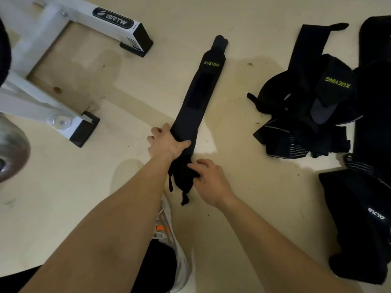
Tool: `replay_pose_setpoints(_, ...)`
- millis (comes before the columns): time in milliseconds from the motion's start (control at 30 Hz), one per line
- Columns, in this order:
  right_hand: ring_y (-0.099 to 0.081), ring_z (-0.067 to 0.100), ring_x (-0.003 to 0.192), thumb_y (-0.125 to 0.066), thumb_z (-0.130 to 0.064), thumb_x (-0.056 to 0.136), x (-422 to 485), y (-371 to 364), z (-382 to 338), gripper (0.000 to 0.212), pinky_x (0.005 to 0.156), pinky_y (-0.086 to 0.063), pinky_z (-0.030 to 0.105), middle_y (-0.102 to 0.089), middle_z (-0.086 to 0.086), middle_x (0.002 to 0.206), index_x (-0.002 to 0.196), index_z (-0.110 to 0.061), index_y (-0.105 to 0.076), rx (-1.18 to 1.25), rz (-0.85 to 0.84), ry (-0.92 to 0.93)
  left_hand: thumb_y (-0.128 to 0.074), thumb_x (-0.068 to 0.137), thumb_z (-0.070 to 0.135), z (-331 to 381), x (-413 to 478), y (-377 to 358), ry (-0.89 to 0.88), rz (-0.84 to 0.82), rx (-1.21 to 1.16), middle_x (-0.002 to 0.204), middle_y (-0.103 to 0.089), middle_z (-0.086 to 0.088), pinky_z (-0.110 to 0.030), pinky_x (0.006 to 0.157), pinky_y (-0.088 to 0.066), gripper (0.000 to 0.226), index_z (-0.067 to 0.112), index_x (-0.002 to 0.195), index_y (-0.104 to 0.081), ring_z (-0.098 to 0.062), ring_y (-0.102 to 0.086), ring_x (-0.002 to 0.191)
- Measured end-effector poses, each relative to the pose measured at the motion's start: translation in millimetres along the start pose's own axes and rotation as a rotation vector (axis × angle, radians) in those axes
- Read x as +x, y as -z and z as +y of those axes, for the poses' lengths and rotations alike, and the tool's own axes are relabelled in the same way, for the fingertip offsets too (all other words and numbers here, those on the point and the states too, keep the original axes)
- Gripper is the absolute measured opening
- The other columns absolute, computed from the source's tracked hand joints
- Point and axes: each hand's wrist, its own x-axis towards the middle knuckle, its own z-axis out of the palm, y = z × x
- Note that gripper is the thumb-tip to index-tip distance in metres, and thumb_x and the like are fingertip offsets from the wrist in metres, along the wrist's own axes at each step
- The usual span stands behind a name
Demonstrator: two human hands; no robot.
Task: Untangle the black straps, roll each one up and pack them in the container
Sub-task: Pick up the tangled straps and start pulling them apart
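On floor (243, 208) — left hand (167, 142) clasps strap (196, 98) (thumb across), right hand (209, 178) pinches end.

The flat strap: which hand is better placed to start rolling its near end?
Probably the right hand: its fingers pinch the strap at the near end, while the left hand grips it farther up and can hold it steady.

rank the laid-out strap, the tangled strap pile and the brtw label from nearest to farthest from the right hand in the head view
1. laid-out strap: its near end is pinched by the right hand itself.
2. tangled strap pile: off to the right and farther away.
3. BRTW label: far upper left, on the white frame.
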Motion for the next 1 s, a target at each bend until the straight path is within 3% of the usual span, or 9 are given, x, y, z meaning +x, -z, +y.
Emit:
replay_pose_setpoints(167,-0.029,0.03,0.134,-0.044,-0.031,0.102,8,-8,-9,0.05,0.108,-0.034,0.042,-0.03,-0.005,0.16,0.152,-0.03,-0.042,-0.354,-0.088,0.015,-0.078,0.078,0.058,-11,2,-1,0.024,-0.043,-0.069,0.136,-0.045,-0.011,-0.046,0.095,-0.048,0.092,0.015,0.147,-0.035,-0.038,-0.052,0.123)
replay_pose_setpoints(267,-0.03,0.031,0.136,-0.044,-0.031,0.102,11,-12,-17,0.052,0.108,-0.033,0.043,-0.028,-0.005,0.161,0.154,-0.026,-0.039,-0.413,-0.083,0.016,-0.073,0.091,0.042,-11,12,7,0.024,-0.091,-0.326,0.12,-0.062,-0.007,-0.034,0.092,-0.049,0.051,0.011,0.128,-0.056,-0.031,-0.062,0.116)
replay_pose_setpoints(367,-0.027,0.03,0.14,-0.044,-0.032,0.102,9,-18,-24,0.059,0.111,-0.031,0.043,-0.024,-0.003,0.164,0.158,-0.023,-0.028,-0.479,-0.094,0.047,-0.074,0.093,0.032,-16,20,18,0.043,-0.092,-0.526,0.109,-0.069,-0.005,-0.039,0.097,-0.055,0.021,0.015,0.104,-0.067,-0.027,-0.066,0.106)
replay_pose_setpoints(533,0.003,0.032,0.155,-0.037,-0.044,0.103,2,-31,-27,0.071,0.123,-0.01,0.047,0.003,-0.001,0.171,0.163,-0.018,-0.008,-0.553,-0.204,0.002,-0.081,0.088,0.032,-26,18,19,0.169,-0.229,-0.852,0.106,-0.072,-0.006,-0.037,0.069,-0.059,0.026,0.017,0.105,-0.067,-0.027,-0.069,0.096)
replay_pose_setpoints(600,0.011,0.034,0.155,-0.037,-0.046,0.104,3,-37,-24,0.072,0.124,-0.004,0.049,0.007,0.001,0.171,0.163,-0.02,-0.005,-0.578,-0.181,-0.011,-0.081,0.088,0.031,-28,18,9,0.149,-0.162,-0.791,0.101,-0.071,-0.004,-0.038,0.074,-0.059,0.023,0.018,0.097,-0.065,-0.027,-0.069,0.095)
replay_pose_setpoints(700,0.009,0.038,0.154,-0.042,-0.045,0.102,3,-40,-24,0.071,0.124,-0.006,0.051,0.012,0.008,0.169,0.161,-0.022,-0.01,-0.554,-0.126,-0.017,-0.079,0.089,0.032,-27,19,-3,0.041,0.034,-0.476,0.099,-0.067,0.0,-0.033,0.08,-0.049,0.026,0.017,0.098,-0.061,-0.024,-0.065,0.095)
replay_pose_setpoints(833,-0.015,0.032,0.148,-0.05,-0.034,0.099,-2,-23,-30,0.057,0.119,-0.023,0.043,-0.017,0.007,0.162,0.151,-0.021,-0.034,-0.424,-0.008,-0.009,-0.07,0.095,0.038,-19,10,-4,-0.086,0.216,-0.006,0.111,-0.054,-0.005,-0.039,0.077,-0.045,0.028,0.016,0.108,-0.057,-0.027,-0.055,0.102)
replay_pose_setpoints(933,-0.021,0.029,0.145,-0.05,-0.03,0.096,-3,-16,-29,0.062,0.115,-0.028,0.041,-0.02,0.0,0.161,0.153,-0.023,-0.028,-0.394,0.005,0.074,-0.06,0.1,0.032,-12,1,-13,-0.197,0.21,0.026,0.115,-0.058,-0.012,-0.04,0.075,-0.044,0.025,0.011,0.114,-0.057,-0.035,-0.061,0.102)
replay_pose_setpoints(1000,-0.016,0.03,0.149,-0.048,-0.028,0.097,4,-15,-24,0.069,0.118,-0.024,0.044,-0.014,-0.004,0.165,0.159,-0.025,-0.018,-0.457,-0.053,0.083,-0.057,0.1,0.039,-9,-6,-22,-0.198,0.147,-0.006,0.125,-0.055,-0.012,-0.041,0.084,-0.047,0.04,0.011,0.128,-0.052,-0.033,-0.059,0.11)
